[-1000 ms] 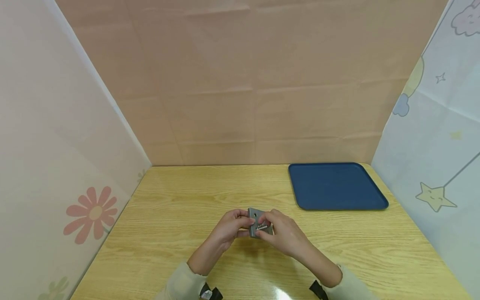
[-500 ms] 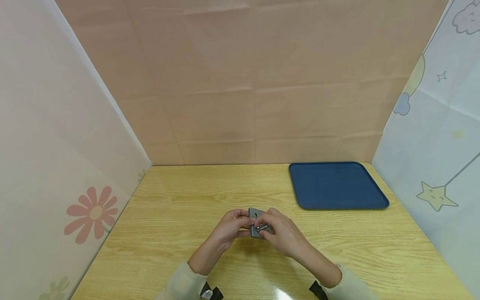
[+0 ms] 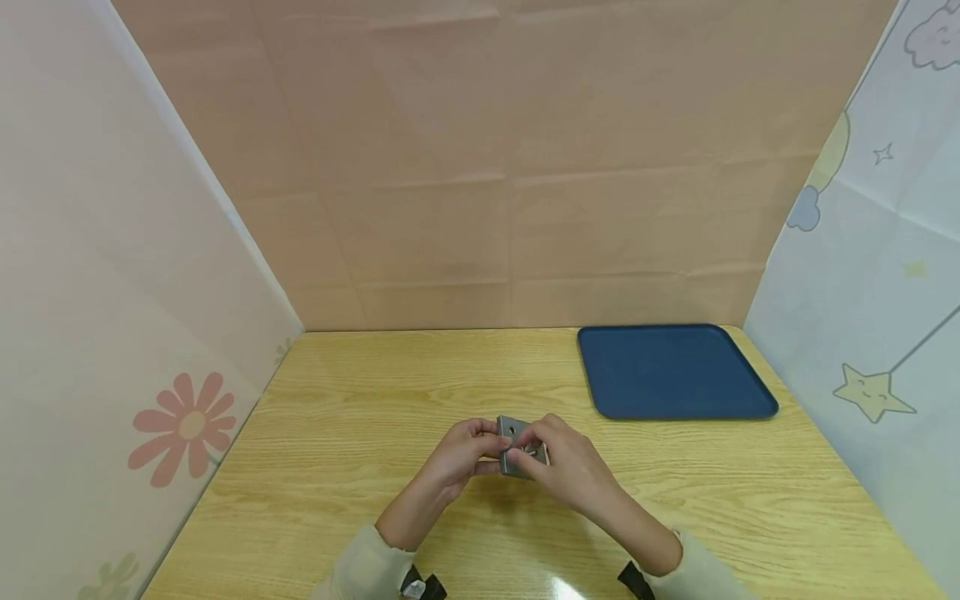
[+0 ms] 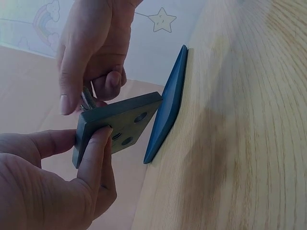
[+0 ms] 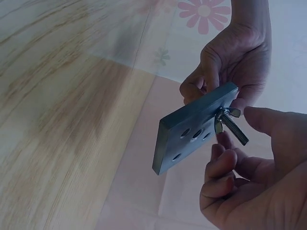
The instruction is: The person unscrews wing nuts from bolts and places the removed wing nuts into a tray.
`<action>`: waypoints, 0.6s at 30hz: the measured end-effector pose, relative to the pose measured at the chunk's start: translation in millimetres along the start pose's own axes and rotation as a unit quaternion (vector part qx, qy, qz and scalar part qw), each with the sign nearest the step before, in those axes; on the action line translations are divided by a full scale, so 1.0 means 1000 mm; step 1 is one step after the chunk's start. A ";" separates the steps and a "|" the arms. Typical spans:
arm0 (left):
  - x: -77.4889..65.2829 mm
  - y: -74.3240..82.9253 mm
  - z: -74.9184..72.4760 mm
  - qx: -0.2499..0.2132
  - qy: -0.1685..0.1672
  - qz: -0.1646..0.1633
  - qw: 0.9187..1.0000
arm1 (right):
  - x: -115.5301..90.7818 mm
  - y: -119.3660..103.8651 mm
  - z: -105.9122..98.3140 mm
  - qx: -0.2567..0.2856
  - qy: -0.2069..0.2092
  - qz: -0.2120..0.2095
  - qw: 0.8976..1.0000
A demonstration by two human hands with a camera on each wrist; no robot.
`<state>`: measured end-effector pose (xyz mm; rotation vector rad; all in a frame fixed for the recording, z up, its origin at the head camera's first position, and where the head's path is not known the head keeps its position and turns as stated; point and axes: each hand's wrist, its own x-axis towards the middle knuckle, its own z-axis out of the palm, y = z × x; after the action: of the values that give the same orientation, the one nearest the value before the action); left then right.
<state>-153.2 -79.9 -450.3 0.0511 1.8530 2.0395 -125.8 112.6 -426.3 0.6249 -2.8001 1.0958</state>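
Note:
My left hand (image 3: 457, 458) grips one edge of a thick grey metal plate (image 5: 184, 129) between thumb and fingers, tilted above the table. Several round holes pierce the plate. From one hole near the held end, a threaded bolt (image 5: 236, 129) sticks out towards my right hand (image 3: 566, 467). A wing nut (image 5: 219, 125) sits on that bolt, low against the plate face. The right thumb and curled fingers are around the wing nut, fingertips right at its wings. In the left wrist view, the right thumb lies alongside the bolt (image 4: 88, 98), and the wing nut is mostly hidden.
A dark blue tray (image 3: 675, 375) lies at the back right of the wooden table (image 3: 360, 392). Brown paper (image 3: 480, 208) covers the wall behind, and patterned sheets stand at both sides.
The right thumb and fingers have shifted around the bolt, and the thumb now covers most of it in the head view. The left hand and plate stay nearly still.

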 end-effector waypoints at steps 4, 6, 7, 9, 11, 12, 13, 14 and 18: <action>0.000 0.001 0.000 -0.002 -0.002 0.002 1.000 | 0.000 0.001 0.000 -0.020 -0.008 0.013 1.000; 0.000 0.001 0.000 -0.003 -0.003 0.002 1.000 | 0.000 0.002 0.000 -0.026 -0.014 0.010 1.000; 0.000 0.001 0.000 -0.004 -0.003 0.003 1.000 | 0.000 0.002 0.000 -0.028 -0.015 0.007 0.999; 0.000 0.001 0.000 -0.005 -0.003 0.003 1.000 | 0.000 0.003 0.000 -0.029 -0.017 0.002 0.999; -0.001 0.001 0.000 -0.005 -0.002 0.002 1.000 | 0.000 0.003 0.000 -0.028 -0.016 -0.001 0.999; -0.001 0.001 0.000 -0.006 0.000 0.002 1.000 | 0.000 0.003 0.000 -0.028 -0.016 -0.002 0.999; -0.001 0.001 0.000 -0.005 0.001 0.002 1.000 | 0.000 0.002 0.000 -0.026 -0.016 -0.001 1.000; -0.001 0.001 0.000 -0.005 0.003 0.002 1.000 | 0.000 0.002 0.000 -0.025 -0.017 -0.001 1.000; 0.000 0.001 -0.001 -0.001 0.008 0.002 1.000 | -0.001 0.001 -0.001 -0.019 -0.019 0.002 1.000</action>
<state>-153.4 -80.5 -449.7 0.0385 1.8615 2.0509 -125.5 113.7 -426.3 0.6419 -2.8482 1.0404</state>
